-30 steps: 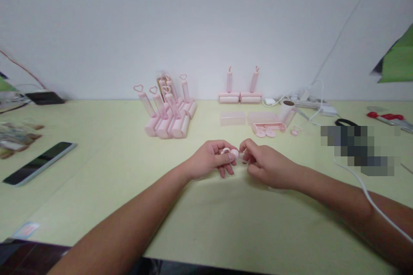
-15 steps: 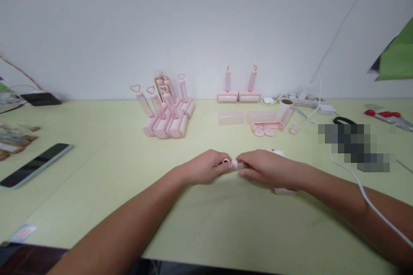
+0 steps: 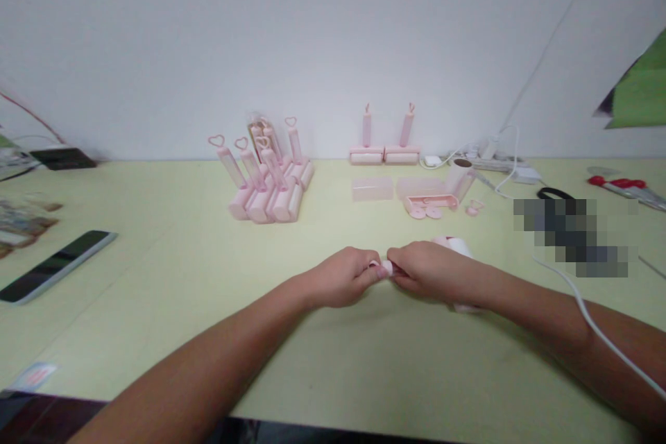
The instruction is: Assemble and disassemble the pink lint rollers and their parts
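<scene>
— Head view first: what was seen at the far left of the table (image 3: pixel 156 305)?

— A dark phone (image 3: pixel 55 265) was laid flat near the left edge, and a cluster of pink rollers with heart-topped handles (image 3: pixel 266 184) was stood further right, toward the far wall.

— And at the centre?

— The left hand (image 3: pixel 343 279) was closed, its fingertips pinched on a small pink part (image 3: pixel 386 267). The same part was gripped from the other side by the right hand (image 3: pixel 429 272), also closed, so that the two hands were touching over it. The part was held just above the table, near the middle; its shape could not be told, most of it being hidden by the fingers. A pink-and-white piece (image 3: pixel 458 247) was partly covered behind the right hand.

— Further right?

— Two upright pink rollers (image 3: pixel 386 146) were set against the wall, with loose pink parts (image 3: pixel 431 205) lying nearer. A white cable (image 3: pixel 598 329) was draped across the right forearm, and red-handled scissors (image 3: pixel 621 185) were left at the far right.
</scene>
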The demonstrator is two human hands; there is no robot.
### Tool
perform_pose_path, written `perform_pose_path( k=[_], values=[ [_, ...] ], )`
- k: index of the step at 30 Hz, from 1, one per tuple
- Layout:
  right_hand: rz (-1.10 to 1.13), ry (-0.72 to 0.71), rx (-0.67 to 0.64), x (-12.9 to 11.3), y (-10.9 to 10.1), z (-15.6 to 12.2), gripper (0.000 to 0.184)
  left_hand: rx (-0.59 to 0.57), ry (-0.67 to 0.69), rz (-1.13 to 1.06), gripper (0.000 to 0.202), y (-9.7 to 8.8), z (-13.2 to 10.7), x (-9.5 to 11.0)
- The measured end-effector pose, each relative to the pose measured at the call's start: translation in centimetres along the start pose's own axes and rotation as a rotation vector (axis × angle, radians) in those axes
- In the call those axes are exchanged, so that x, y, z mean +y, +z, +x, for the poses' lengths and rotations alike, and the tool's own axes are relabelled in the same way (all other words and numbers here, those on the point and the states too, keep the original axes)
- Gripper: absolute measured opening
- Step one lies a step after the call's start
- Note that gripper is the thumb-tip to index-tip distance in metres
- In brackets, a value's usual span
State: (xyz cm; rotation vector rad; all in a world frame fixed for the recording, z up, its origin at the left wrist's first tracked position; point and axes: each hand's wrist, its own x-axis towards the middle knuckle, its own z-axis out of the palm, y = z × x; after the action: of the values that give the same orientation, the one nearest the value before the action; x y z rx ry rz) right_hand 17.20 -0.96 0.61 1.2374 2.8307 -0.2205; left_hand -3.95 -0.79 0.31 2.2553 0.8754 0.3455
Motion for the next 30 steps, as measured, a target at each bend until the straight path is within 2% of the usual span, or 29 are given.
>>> perform_pose_path(
  k=[8, 12, 15, 22, 26, 30],
  values=[
    [0.018, -0.044, 0.007, -0.1, -0.4, -0.3, 0.015, -0.029, 0.046, -0.063, 0.049, 0.1, -0.2, 0.4],
    [0.031, -0.061, 0.030, -0.4, -0.4, -0.5, 0.013, -0.066, 0.111, -0.068, 0.048, 0.1, -0.2, 0.1],
    [0.019, -0.059, 0.047, -0.5, -0.4, -0.7, 0.012, -0.052, 0.138, -0.053, 0.045, 0.3, -0.2, -0.2],
    [0.013, 0.002, 0.046, -0.7, -0.4, -0.7, 0.016, 0.036, 0.119, 0.079, 0.042, 1.2, -0.1, -0.4],
    [0.002, 0.003, 0.031, -0.7, -0.4, -0.7, 0.015, 0.025, 0.116, 0.156, 0.038, 1.5, -0.1, -0.5],
    [-0.004, -0.022, 0.013, -0.3, -0.7, -0.7, 0.013, 0.017, 0.068, 0.334, 0.032, 1.3, 0.0, 0.2]
  ],
)
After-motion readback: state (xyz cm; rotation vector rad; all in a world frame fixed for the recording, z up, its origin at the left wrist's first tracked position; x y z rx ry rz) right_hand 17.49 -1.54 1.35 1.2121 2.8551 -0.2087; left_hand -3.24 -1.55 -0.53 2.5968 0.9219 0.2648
